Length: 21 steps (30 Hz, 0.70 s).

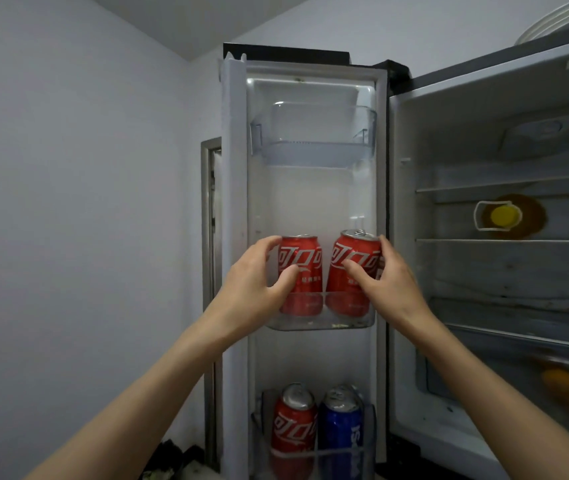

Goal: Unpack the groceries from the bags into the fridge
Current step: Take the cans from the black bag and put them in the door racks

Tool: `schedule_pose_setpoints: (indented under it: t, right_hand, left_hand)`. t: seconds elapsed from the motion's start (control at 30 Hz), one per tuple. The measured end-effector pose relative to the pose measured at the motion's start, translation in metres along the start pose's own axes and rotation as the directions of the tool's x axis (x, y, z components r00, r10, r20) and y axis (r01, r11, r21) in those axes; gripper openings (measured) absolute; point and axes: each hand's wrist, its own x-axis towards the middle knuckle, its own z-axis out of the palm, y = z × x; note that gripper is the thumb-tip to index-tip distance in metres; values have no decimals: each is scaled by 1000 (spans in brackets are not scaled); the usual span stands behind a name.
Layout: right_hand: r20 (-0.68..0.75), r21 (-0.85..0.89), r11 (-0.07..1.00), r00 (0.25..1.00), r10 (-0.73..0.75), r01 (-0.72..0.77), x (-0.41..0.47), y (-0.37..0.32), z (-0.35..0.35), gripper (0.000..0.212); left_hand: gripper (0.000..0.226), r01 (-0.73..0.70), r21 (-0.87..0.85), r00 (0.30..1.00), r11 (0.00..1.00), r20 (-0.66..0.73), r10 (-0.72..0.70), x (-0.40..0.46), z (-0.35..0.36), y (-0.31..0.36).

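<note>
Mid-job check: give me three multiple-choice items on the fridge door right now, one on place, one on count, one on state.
1. The two held red cans stand in: A top bin; B middle bin; C bottom bin.
2. Cans in the bottom door bin: A one; B two; C four.
3. The top door bin is: A empty; B full of cans; C holding a bottle.

B: left hand and right hand hold left red can and right red can in the middle door bin.
B: one red, one blue.
A: nothing shows inside.

Clear middle door shelf (321, 323) with two red cans, left (305, 271) upright, right (352, 268) tilted.
</note>
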Motion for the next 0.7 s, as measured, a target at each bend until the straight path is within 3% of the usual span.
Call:
schedule_pose_setpoints:
  t: [0.07, 0.17, 0.33, 0.5, 0.7]
  right_hand:
    - [-72, -79, 997, 997, 1, -7, -10, -5, 2, 78]
    - [-173, -254, 963, 975, -142, 95, -32, -20, 7, 75]
    - [-101, -473, 823, 909, -405, 314, -73, -56, 48, 69]
    - [83, -459, 777, 892, -445, 430, -123, -104, 142, 69]
    - [256, -315, 781, 841, -477, 539, -190, -170, 288, 68]
  left_hand:
    - [56, -54, 34, 999, 998, 0, 54, -8, -6, -4]
    - [59, -136, 117, 990, 984, -7, 137, -26, -18, -12]
    - [65, -228, 297, 970, 927, -7, 241, -61, -51, -40]
    - [67, -134, 443, 990, 887, 13, 143, -121, -121, -91]
    - [66, 89, 706, 995, 703, -30, -96, -205, -251, -175]
